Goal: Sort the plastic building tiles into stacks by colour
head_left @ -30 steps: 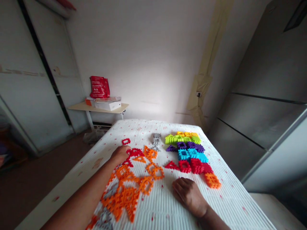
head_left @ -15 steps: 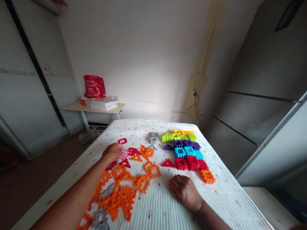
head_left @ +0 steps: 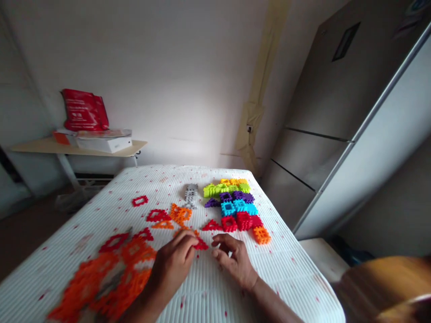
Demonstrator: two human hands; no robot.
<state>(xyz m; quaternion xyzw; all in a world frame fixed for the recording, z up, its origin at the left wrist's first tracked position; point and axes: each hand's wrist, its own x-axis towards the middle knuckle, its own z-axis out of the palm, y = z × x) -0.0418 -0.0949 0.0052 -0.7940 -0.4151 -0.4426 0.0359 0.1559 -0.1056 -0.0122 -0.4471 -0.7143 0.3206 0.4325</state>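
My left hand [head_left: 177, 255] is closed on a red interlocking plastic piece [head_left: 201, 244], mostly hidden behind the fingers. Facing it, my right hand [head_left: 233, 260] is half curled, thumb and forefinger apart, with nothing in it. Beyond the right hand lie a red triangle piece [head_left: 213, 225] and a red block [head_left: 229, 224]. Left of my left arm spreads a blurred pile of orange pieces [head_left: 131, 264], with a red frame piece [head_left: 113, 242] at its far side. Another orange piece [head_left: 181, 214] lies past the left hand.
Sorted rows stand at the table's right: yellow [head_left: 235, 181], lime green [head_left: 218, 190], purple [head_left: 240, 196], light blue [head_left: 240, 206] and orange [head_left: 261, 234]. Grey pieces [head_left: 191, 194] sit behind centre. A side table [head_left: 40, 146] and refrigerator [head_left: 303, 143] flank the white-covered table [head_left: 283, 287].
My left hand has come from the far left to the middle, a red piece in it. My right hand has uncurled from its loosely closed pose. The view has turned right.
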